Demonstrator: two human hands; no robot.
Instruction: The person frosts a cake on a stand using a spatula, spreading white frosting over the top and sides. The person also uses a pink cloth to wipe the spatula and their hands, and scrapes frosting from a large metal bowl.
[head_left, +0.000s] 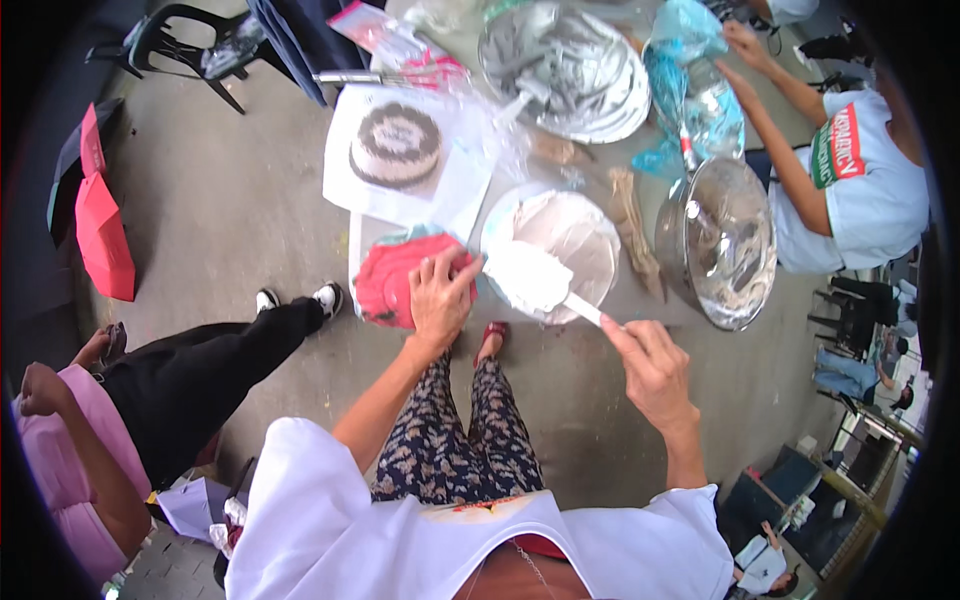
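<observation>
My right hand (654, 371) grips the white handle of a spatula (583, 306). On its blade sits a thick mound of white cream (529, 277), over the near left part of a round white tub (615, 259) with pale cream inside. My left hand (442, 300) rests with bent fingers on a red cloth (382, 281) at the table's near edge, left of the tub. Whether its fingers pinch the cloth cannot be told. Behind the cloth, a round cake (395, 146) with white sides and a dark brown pattern on top stands on white paper (465, 150).
A cream-smeared metal bowl (562, 71) lies at the back, and a deep steel bowl (716, 244) at the right. A crumpled brown piping bag (634, 229) lies between tub and steel bowl. A co-worker (847, 165) handles a blue plastic bag (679, 45); another person (82, 465) stands left.
</observation>
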